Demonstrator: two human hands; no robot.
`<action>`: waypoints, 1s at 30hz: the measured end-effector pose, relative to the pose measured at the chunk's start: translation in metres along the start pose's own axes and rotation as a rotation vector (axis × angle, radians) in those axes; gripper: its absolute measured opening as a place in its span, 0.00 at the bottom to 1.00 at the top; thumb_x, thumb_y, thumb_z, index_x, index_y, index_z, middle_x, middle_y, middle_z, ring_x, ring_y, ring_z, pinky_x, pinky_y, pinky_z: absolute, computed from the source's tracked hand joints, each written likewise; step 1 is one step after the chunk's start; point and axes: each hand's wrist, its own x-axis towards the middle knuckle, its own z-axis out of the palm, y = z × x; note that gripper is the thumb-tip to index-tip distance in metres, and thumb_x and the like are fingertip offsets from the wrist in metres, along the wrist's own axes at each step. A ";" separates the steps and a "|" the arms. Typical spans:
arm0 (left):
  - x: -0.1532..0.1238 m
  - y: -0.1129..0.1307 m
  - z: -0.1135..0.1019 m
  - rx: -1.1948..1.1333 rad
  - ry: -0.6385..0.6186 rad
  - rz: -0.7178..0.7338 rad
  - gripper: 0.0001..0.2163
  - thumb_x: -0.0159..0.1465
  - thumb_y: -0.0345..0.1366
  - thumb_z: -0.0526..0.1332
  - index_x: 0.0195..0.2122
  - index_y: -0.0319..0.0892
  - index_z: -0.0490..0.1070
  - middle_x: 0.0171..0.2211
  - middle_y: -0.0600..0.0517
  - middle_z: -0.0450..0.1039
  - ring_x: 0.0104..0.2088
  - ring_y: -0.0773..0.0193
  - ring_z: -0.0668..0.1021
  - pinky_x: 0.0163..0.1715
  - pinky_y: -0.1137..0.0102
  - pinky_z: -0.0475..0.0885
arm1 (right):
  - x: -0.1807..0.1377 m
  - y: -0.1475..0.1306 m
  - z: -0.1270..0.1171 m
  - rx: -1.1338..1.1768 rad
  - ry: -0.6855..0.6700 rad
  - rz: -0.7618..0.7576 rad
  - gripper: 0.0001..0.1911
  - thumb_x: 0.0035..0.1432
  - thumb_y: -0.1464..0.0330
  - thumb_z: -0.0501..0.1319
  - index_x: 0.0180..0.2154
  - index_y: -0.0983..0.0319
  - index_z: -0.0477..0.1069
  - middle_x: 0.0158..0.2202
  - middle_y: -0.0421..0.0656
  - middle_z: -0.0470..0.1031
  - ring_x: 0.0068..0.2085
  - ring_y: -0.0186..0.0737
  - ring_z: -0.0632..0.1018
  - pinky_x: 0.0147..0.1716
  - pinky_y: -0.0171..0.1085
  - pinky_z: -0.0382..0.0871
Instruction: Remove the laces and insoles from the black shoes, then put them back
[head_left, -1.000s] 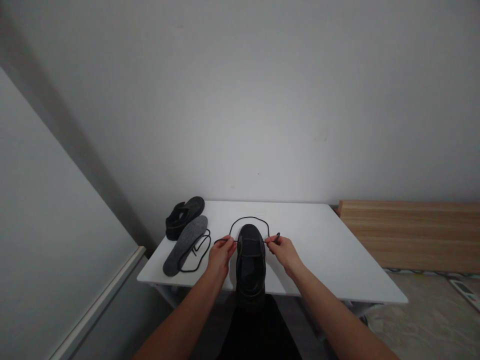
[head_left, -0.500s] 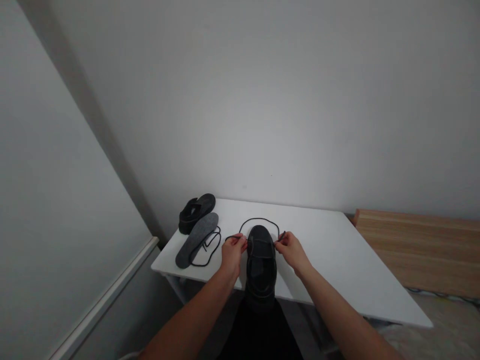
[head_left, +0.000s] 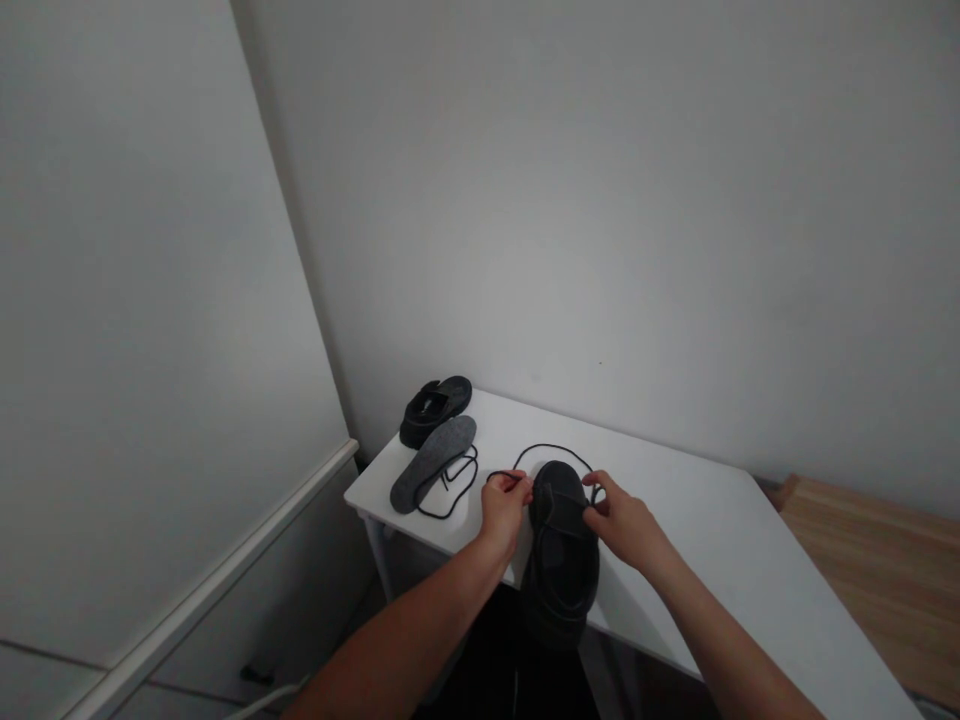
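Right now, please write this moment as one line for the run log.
left hand: pinches shoelace | right hand: pinches shoelace | black shoe: on white table edge, between hands

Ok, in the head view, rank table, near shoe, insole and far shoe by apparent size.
1. Table
2. Near shoe, enlarged by being closest to the camera
3. Insole
4. Far shoe, which lies farther off, so its rank against the insole is unsure

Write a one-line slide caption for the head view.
Left hand and right hand pinch a black lace at a black shoe on the white table.
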 end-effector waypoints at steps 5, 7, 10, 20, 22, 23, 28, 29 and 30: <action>0.001 0.000 0.001 -0.001 -0.014 -0.005 0.09 0.46 0.31 0.67 0.29 0.36 0.71 0.27 0.49 0.73 0.28 0.65 0.76 0.31 0.70 0.71 | 0.009 -0.007 0.000 -0.246 -0.083 -0.013 0.16 0.50 0.75 0.52 0.39 0.62 0.73 0.37 0.51 0.77 0.40 0.48 0.77 0.34 0.38 0.62; 0.001 0.001 0.002 -0.001 -0.017 -0.001 0.09 0.47 0.31 0.67 0.29 0.37 0.71 0.27 0.49 0.73 0.29 0.65 0.76 0.31 0.70 0.71 | 0.010 -0.012 0.001 -0.323 -0.104 -0.011 0.15 0.50 0.75 0.51 0.36 0.64 0.74 0.37 0.53 0.77 0.40 0.50 0.77 0.34 0.39 0.63; 0.001 0.000 0.005 0.005 -0.038 -0.005 0.08 0.47 0.31 0.66 0.28 0.37 0.71 0.26 0.50 0.73 0.28 0.66 0.75 0.31 0.70 0.70 | 0.010 -0.019 0.000 -0.412 -0.124 -0.023 0.14 0.50 0.76 0.52 0.36 0.64 0.73 0.36 0.54 0.78 0.39 0.50 0.78 0.32 0.39 0.64; 0.009 0.001 0.001 0.066 -0.204 -0.093 0.09 0.42 0.32 0.70 0.25 0.38 0.74 0.23 0.51 0.74 0.26 0.66 0.74 0.30 0.71 0.66 | 0.009 -0.034 -0.004 -0.534 -0.049 -0.036 0.12 0.58 0.73 0.50 0.36 0.63 0.72 0.37 0.55 0.76 0.40 0.54 0.77 0.34 0.44 0.64; 0.012 0.001 -0.001 0.072 -0.234 -0.119 0.10 0.42 0.33 0.70 0.26 0.38 0.74 0.23 0.51 0.74 0.25 0.67 0.73 0.29 0.72 0.65 | 0.011 -0.036 -0.006 -0.502 0.013 -0.040 0.13 0.60 0.71 0.49 0.38 0.63 0.71 0.41 0.54 0.75 0.44 0.53 0.75 0.36 0.45 0.64; 0.013 0.001 -0.003 0.075 -0.246 -0.132 0.10 0.42 0.33 0.70 0.26 0.38 0.75 0.23 0.51 0.74 0.25 0.68 0.73 0.28 0.73 0.64 | 0.013 -0.037 -0.006 -0.475 0.039 -0.039 0.14 0.62 0.71 0.47 0.41 0.62 0.70 0.42 0.54 0.74 0.45 0.51 0.74 0.37 0.43 0.63; 0.021 -0.008 -0.007 0.082 -0.304 -0.229 0.14 0.41 0.39 0.72 0.27 0.37 0.76 0.23 0.51 0.74 0.22 0.70 0.71 0.23 0.74 0.59 | 0.027 -0.037 0.001 -0.320 0.011 -0.041 0.14 0.62 0.73 0.48 0.47 0.63 0.65 0.39 0.45 0.76 0.41 0.36 0.75 0.38 0.34 0.65; 0.023 -0.010 -0.008 0.078 -0.316 -0.252 0.15 0.41 0.40 0.72 0.27 0.37 0.76 0.23 0.51 0.74 0.22 0.71 0.70 0.22 0.74 0.59 | 0.030 -0.037 0.005 -0.300 -0.015 -0.046 0.12 0.61 0.72 0.51 0.45 0.63 0.67 0.39 0.44 0.76 0.41 0.36 0.76 0.39 0.35 0.66; 0.024 -0.011 -0.008 0.074 -0.328 -0.273 0.16 0.40 0.41 0.72 0.27 0.37 0.75 0.22 0.51 0.73 0.21 0.71 0.70 0.22 0.74 0.59 | 0.033 -0.037 0.008 -0.285 -0.040 -0.049 0.10 0.61 0.71 0.53 0.42 0.64 0.68 0.38 0.43 0.76 0.40 0.36 0.76 0.39 0.36 0.67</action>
